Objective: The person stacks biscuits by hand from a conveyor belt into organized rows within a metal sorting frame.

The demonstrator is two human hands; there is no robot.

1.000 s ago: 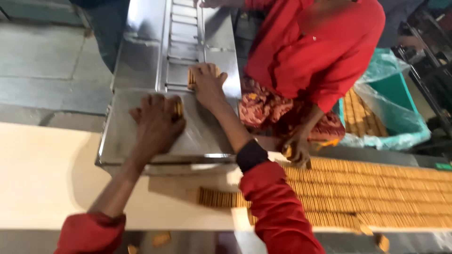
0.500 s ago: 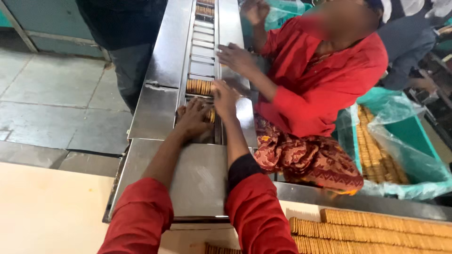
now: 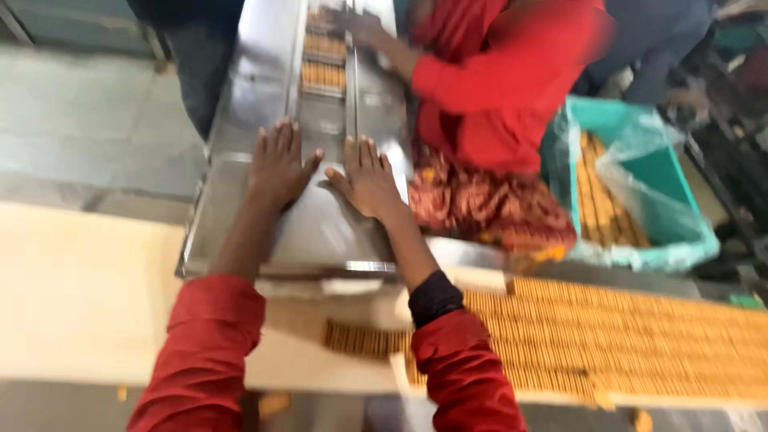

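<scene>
From the head camera, both hands lie flat on the steel chute [image 3: 240, 216], fingers spread, palms down, gripping nothing. The left hand [image 3: 278, 162] rests toward the chute's left side, the right hand [image 3: 368, 178] just beside it toward the right edge, thumbs angled at each other with a bare strip of metal between them. No biscuits sit under either palm as far as I can see, though the picture is smeared by motion.

The nearest stack of biscuits [image 3: 323, 74] stands in the narrow channel further up the chute, beyond the fingertips. A co-worker in a red top [image 3: 512, 88] reaches a hand [image 3: 364, 28] into that channel near its far end. Along the near edge of the pale table [image 3: 80, 296], long biscuit rows [image 3: 624, 336] lie side by side, and a green lined bin [image 3: 640, 184] holds more.

To my eye, doing this well means keeping the palms low and level on the metal, so a sliding row stays upright and does not fan out.
</scene>
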